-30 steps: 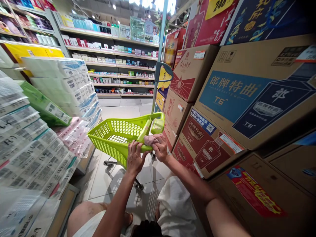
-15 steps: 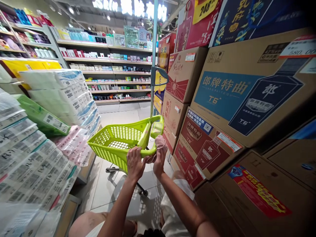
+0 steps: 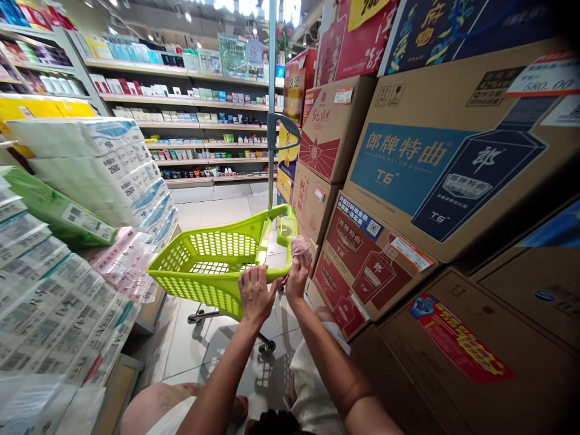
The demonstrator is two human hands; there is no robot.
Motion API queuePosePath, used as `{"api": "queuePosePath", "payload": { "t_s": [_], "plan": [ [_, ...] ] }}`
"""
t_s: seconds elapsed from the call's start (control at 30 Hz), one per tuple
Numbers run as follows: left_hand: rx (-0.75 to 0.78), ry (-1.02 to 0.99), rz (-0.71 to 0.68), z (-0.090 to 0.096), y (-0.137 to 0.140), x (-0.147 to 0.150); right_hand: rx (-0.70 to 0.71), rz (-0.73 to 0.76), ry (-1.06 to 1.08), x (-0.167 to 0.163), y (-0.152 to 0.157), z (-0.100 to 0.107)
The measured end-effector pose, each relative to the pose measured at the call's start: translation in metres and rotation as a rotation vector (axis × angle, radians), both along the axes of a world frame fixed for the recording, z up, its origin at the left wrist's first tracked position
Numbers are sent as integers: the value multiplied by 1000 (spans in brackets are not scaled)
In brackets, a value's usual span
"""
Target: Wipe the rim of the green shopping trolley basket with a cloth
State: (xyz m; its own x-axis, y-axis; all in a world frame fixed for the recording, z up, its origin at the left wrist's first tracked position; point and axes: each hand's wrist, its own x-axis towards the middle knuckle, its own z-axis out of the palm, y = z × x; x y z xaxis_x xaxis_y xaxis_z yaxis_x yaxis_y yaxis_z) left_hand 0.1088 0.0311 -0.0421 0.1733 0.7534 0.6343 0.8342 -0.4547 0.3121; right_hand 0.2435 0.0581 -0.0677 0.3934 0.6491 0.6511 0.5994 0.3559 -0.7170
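Note:
A lime-green shopping cart (image 3: 217, 289) with a perforated basket stands just ahead of me on the tiled floor. My left hand (image 3: 257, 296) is closed over the near rim of the basket, fingers on top and thumb toward the right. Close beside it, my right hand (image 3: 296, 279) is closed on a crumpled pink cloth (image 3: 301, 249), which lies against the cart's handle corner. The fingertips of the right hand are partly hidden by the cloth. A tall pole with a dark grey loop (image 3: 283, 132) rises behind the cart's handle end.
Brown liquor cartons (image 3: 399, 157) are stacked tightly along my right side. Packs of tissue paper (image 3: 86, 154) are piled on the left, with a pink pack (image 3: 124, 266) jutting toward the cart. Ahead, shelves (image 3: 199, 124) carry small boxed goods. Pale floor tiles (image 3: 217, 205) run between.
The tissue packs, shelves and cartons have shifted left in view. My left hand sits slightly further right along the rim. The cloth's loose part between the hands shows less now.

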Motion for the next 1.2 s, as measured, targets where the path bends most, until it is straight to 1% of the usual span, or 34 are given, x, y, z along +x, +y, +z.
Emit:
{"api": "queuePosePath", "payload": {
  "t_s": [0.07,0.1,0.17,0.2,0.27,0.37,0.43,0.5,0.57,0.63,0.7,0.8,0.87,0.93,0.97,1.0,1.07,1.13,1.2],
  "plan": [
    [-26,-52,8,-3,12,-18,-39,-10,257,16,9,13],
    [-37,-89,64,-5,20,-30,-71,-2,331,23,12,20],
    [-106,-100,144,-13,34,-51,-125,-14,313,29,15,30],
    [-159,-78,149,-17,40,-60,-135,-54,263,26,12,32],
    [-208,-27,159,-24,46,-70,-108,-158,118,14,1,29],
    [-201,31,168,-28,46,-72,-54,-232,-135,-12,-20,18],
    [-206,50,168,-27,44,-71,-70,-235,-251,-22,-28,12],
    [-213,56,179,-25,43,-70,-106,-205,-315,-22,-28,8],
    [-222,51,185,-23,43,-70,-121,-141,-353,-16,-23,4],
    [-241,31,184,-23,43,-69,-68,-102,-351,-11,-16,-2],
    [-264,7,183,-22,42,-65,35,-146,-289,-13,-9,-12],
    [-277,-14,189,-21,40,-56,140,-281,-204,-29,-3,-37],
    [-281,-3,199,-20,38,-51,156,-301,-260,-41,-3,-56],
    [-286,8,187,-19,38,-50,157,-221,-391,-48,-5,-69],
    [-293,11,161,-19,38,-50,153,-170,-457,-48,-6,-71],
    [-306,11,121,-18,39,-51,153,-127,-514,-45,-7,-69],
    [-341,-2,34,-15,39,-53,168,-107,-572,-32,-8,-55],
    [-377,-21,-14,-12,39,-53,179,-177,-558,-16,-8,-30],
    [-388,-36,-10,-10,37,-50,155,-278,-481,-5,-9,-6]
  ]
}}
